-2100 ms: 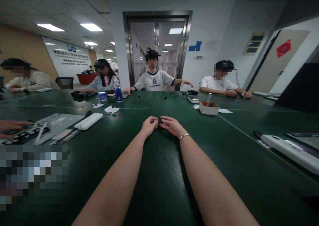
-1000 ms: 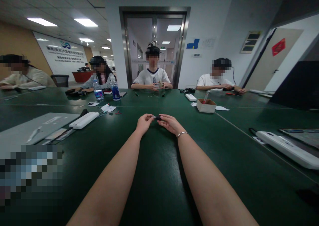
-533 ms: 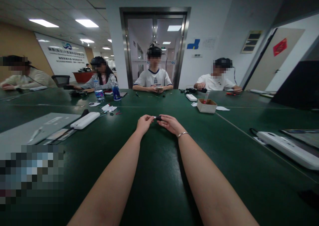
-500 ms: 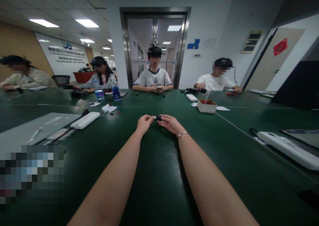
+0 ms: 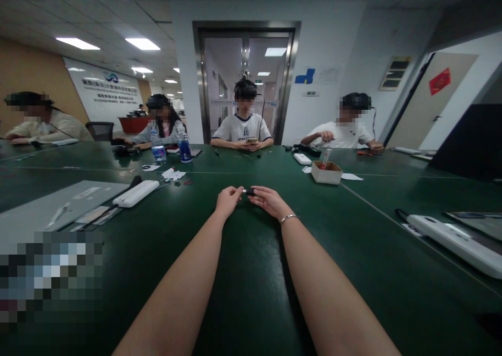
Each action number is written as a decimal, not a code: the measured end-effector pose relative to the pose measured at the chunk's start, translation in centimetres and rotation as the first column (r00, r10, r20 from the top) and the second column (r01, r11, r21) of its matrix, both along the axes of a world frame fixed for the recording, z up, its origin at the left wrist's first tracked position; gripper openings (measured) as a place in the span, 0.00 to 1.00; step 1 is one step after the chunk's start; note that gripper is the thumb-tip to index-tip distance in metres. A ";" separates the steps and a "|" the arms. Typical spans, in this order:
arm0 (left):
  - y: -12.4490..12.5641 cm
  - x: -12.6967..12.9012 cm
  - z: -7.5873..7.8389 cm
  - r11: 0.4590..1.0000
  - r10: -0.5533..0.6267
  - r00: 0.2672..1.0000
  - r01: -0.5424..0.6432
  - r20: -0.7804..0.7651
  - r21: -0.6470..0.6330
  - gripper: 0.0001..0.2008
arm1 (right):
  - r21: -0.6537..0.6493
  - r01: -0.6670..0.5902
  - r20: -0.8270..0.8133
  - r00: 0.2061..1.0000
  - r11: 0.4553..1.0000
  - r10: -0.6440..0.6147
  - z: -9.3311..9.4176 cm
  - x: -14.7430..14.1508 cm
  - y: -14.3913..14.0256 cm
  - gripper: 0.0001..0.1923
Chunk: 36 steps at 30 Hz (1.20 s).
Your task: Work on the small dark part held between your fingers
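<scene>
Between my hands, over the middle of the table, is a small black piece with a shiny silver end point(image 5: 249, 192); its exact kind is too small to make out. My left hand point(image 5: 228, 200) pinches the silver end between thumb and fingers. On the other side, my right hand point(image 5: 270, 200) grips the black part with its fingertips, partly hiding it. A silver bracelet point(image 5: 289, 217) circles my right wrist. Both forearms reach forward over the green table point(image 5: 251, 283).
To the left lie a white power bank point(image 5: 136, 194), a grey board point(image 5: 90, 190) and paper scraps point(image 5: 173, 174). Bottles point(image 5: 185, 149) stand beyond. A small box point(image 5: 327, 174) sits ahead right; a long white device point(image 5: 451, 241) lies at right. Several people sit across the table.
The whole view has tilted slightly upward, so things sit lower in the picture. Both hands keep their hold on the small piece. The person at far right has raised a hand.
</scene>
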State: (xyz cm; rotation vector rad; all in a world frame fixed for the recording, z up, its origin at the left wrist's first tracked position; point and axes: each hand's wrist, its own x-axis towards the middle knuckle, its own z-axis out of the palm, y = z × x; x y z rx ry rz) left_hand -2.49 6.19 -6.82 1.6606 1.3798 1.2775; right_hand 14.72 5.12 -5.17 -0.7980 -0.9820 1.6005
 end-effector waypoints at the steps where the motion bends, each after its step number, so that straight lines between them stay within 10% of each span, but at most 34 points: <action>1: 0.0 0.0 0.0 1.000 0.004 1.000 -0.003 -0.010 0.011 0.21 | -0.001 -0.001 0.000 1.000 1.000 0.001 0.0 0.0 0.0 0.08; 36: -1.6 0.0 1.5 0.998 0.029 0.990 -0.036 -0.136 -0.051 0.27 | 0.033 -0.061 0.023 0.998 0.998 0.060 0.3 0.1 -0.4 0.11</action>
